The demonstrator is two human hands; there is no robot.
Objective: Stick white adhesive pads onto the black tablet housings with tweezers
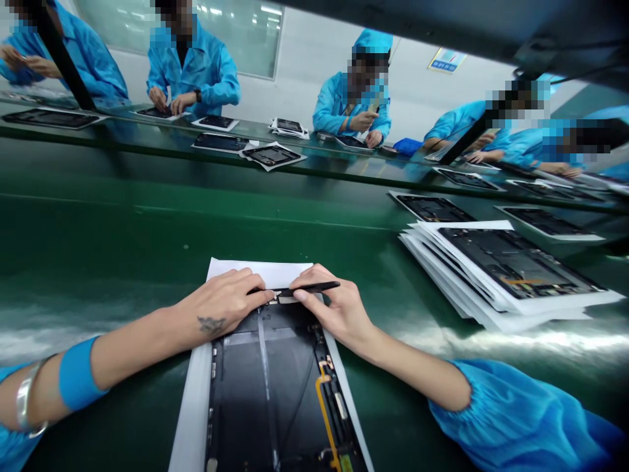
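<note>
An opened tablet housing (240,393) lies in front of me, black inside, with an orange flex cable (322,396) along its right side. Beneath it is a white sheet (189,419). My left hand (230,295) rests over the far edge of the housing, fingers curled, thumb and forefinger close together at a small part there. Whatever lies between those fingertips is too small to make out. In my right hand (334,305), a slim black pointed tool (322,287) is held between thumb and fingers. Its tip points left, at the same far edge, beside my left thumb.
To the right stands a stack of tablet housings (521,262) layered with white sheets (452,292). More housings (272,155) lie along the far side of the green table (122,242). Several co-workers in blue (206,72) sit opposite, behind dark slanted posts (66,56).
</note>
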